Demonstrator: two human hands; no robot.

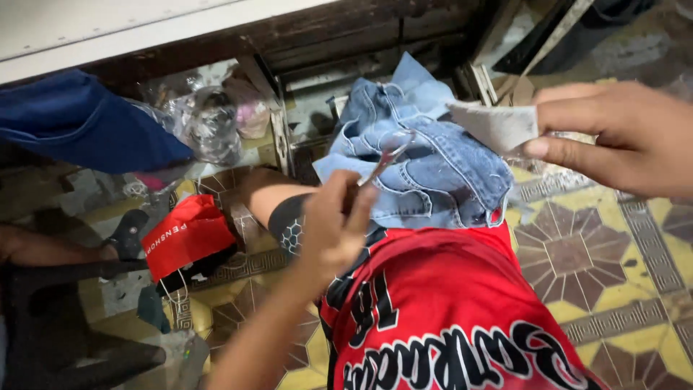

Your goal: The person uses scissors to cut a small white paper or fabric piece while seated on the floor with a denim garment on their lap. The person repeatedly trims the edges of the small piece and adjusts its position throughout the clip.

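My left hand (332, 225) is raised in the middle of the view, fingers pinched on a pair of clear-framed eyeglasses (393, 146) held by one arm. My right hand (622, 137) comes in from the upper right and grips a small grey cloth (497, 126) between thumb and fingers, a short way to the right of the glasses and not touching them. Behind both lies a crumpled pair of blue jeans (440, 177). A red shirt with black and white lettering (447, 325) fills the lower middle.
A patterned yellow and brown tiled floor (585, 253) lies below. A red bag (184, 235), clear plastic bags (206, 119) and a dark blue cloth (79, 123) sit at left. A black chair (58, 318) stands at lower left, and dark wooden furniture (339, 36) runs along the back.
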